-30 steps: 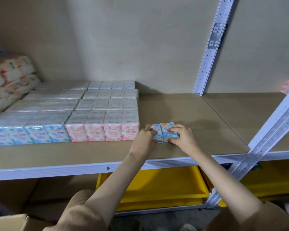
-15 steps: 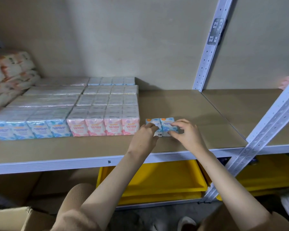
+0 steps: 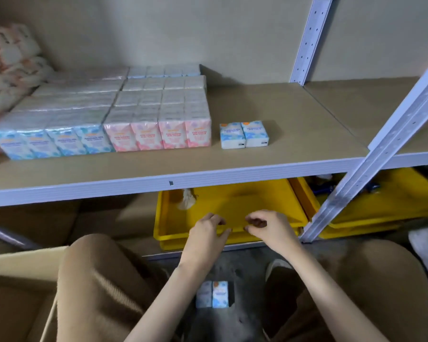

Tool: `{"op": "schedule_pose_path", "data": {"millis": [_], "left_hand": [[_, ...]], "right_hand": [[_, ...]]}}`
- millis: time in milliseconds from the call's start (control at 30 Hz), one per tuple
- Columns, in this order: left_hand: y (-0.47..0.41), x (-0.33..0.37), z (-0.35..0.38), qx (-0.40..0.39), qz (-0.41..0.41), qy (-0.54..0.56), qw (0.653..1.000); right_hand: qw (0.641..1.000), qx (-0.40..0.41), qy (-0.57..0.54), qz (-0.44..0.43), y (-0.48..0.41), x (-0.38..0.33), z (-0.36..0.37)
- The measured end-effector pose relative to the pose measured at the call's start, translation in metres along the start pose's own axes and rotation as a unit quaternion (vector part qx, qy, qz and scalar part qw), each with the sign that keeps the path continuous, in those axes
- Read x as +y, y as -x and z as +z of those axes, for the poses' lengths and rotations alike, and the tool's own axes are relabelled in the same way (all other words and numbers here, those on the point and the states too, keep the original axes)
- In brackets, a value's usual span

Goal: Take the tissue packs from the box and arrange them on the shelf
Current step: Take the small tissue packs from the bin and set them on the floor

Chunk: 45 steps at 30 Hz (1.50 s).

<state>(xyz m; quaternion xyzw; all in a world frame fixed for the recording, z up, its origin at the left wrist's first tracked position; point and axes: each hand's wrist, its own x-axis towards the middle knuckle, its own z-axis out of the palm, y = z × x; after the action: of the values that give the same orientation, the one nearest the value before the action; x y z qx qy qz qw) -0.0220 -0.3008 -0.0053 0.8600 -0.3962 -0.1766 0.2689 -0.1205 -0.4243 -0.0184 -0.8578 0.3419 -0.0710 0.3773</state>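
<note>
Two small blue tissue packs (image 3: 244, 134) stand side by side on the brown shelf (image 3: 269, 107), just right of a block of pink packs (image 3: 158, 135) and blue packs (image 3: 52, 141). My left hand (image 3: 208, 230) and my right hand (image 3: 267, 225) hover below the shelf edge in front of a yellow bin, fingers loosely curled, holding nothing. Another pair of blue packs (image 3: 212, 294) stands on the floor between my knees. A corner of the cardboard box (image 3: 22, 262) shows at the lower left.
Yellow plastic bins (image 3: 232, 203) sit under the shelf. A white slotted upright (image 3: 309, 38) stands at the back, and a slanted metal post (image 3: 381, 149) crosses on the right. Large wrapped tissue bundles (image 3: 10, 65) lie at the shelf's far left.
Both hands let go of the two blue packs on the shelf and drew back down below the shelf edge. The camera tilted down, showing the floor packs.
</note>
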Motion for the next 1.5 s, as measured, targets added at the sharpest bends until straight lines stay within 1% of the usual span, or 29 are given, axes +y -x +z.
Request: {"op": "schedule_pose_path", "data": {"millis": [67,167,333,467,533,600,633,733,867,933,1000,1133,1233,1333,1500], "left_hand": [[-0.003,-0.015,0.016,-0.031,-0.037,0.007,0.999],[-0.014,-0.036,0.042,-0.067,-0.093,0.014,0.993],[-0.030,-0.078,0.091,-0.133,-0.186,0.035,0.973],[-0.033,-0.118,0.130,-0.152,-0.248,0.062,0.955],[-0.032,-0.136,0.145,-0.164,-0.283,0.068,0.943],[-0.031,-0.151,0.156,-0.170,-0.315,0.057,0.932],[-0.032,-0.159,0.162,-0.175,-0.328,0.049,0.927],[-0.032,-0.180,0.176,-0.187,-0.350,0.032,0.917],[-0.031,-0.206,0.197,-0.225,-0.351,0.011,0.909],[-0.031,-0.216,0.209,-0.238,-0.361,0.013,0.902],[-0.032,-0.223,0.219,-0.233,-0.377,0.032,0.896],[-0.038,-0.232,0.234,-0.232,-0.394,0.037,0.888],[-0.042,-0.238,0.244,-0.225,-0.406,0.037,0.885],[-0.041,-0.241,0.253,-0.223,-0.421,0.052,0.878],[-0.034,-0.243,0.264,-0.206,-0.461,0.104,0.857]], "right_hand": [[0.998,-0.030,0.000,0.050,-0.004,0.016,0.018],[0.991,-0.052,-0.011,0.123,-0.014,0.038,0.047],[0.971,-0.097,-0.010,0.219,-0.030,0.082,0.100],[0.951,-0.126,-0.012,0.283,-0.035,0.110,0.132],[0.938,-0.131,-0.049,0.316,-0.037,0.122,0.147],[0.927,-0.142,-0.066,0.340,-0.039,0.135,0.162],[0.923,-0.156,-0.050,0.347,-0.039,0.140,0.169],[0.902,-0.164,-0.086,0.391,-0.042,0.158,0.192],[0.906,-0.149,-0.102,0.383,-0.044,0.178,0.222],[0.897,-0.156,-0.131,0.392,-0.047,0.185,0.235],[0.888,-0.184,-0.112,0.406,-0.049,0.191,0.247],[0.882,-0.191,-0.082,0.423,-0.046,0.205,0.262],[0.869,-0.194,-0.097,0.445,-0.045,0.215,0.268],[0.860,-0.179,-0.141,0.457,-0.041,0.220,0.274],[0.831,-0.174,-0.228,0.476,-0.032,0.217,0.280]]}}
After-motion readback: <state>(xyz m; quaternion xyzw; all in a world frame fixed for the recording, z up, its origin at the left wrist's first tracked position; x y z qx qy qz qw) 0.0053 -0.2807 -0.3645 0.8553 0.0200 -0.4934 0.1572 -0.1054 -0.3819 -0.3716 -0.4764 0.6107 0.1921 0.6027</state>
